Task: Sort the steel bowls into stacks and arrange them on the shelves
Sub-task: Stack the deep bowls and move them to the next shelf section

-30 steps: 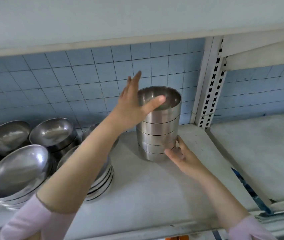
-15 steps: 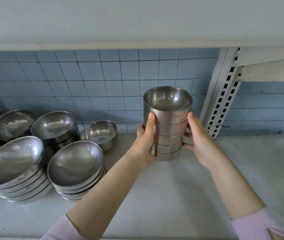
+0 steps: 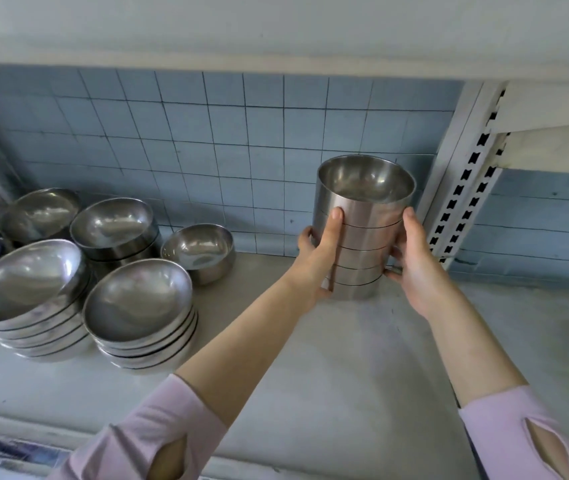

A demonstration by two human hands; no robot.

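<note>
The stack [image 3: 359, 237] of straight-sided bowls stood at the back of the shelf [image 3: 311, 341], just left of the slotted post [image 3: 463, 188]. The left hand [image 3: 317, 268] and right hand [image 3: 414, 268] clasped it from opposite sides, each grip curled round the steel. Whether its base touched the shelf could not be told. Even pressure on both sides would stop the nested bowls skewing. It looked best settled upright, clear of the post and the wide bowls [image 3: 141, 313].

No readable text, labels, brands or numbers appear anywhere in view.
</note>
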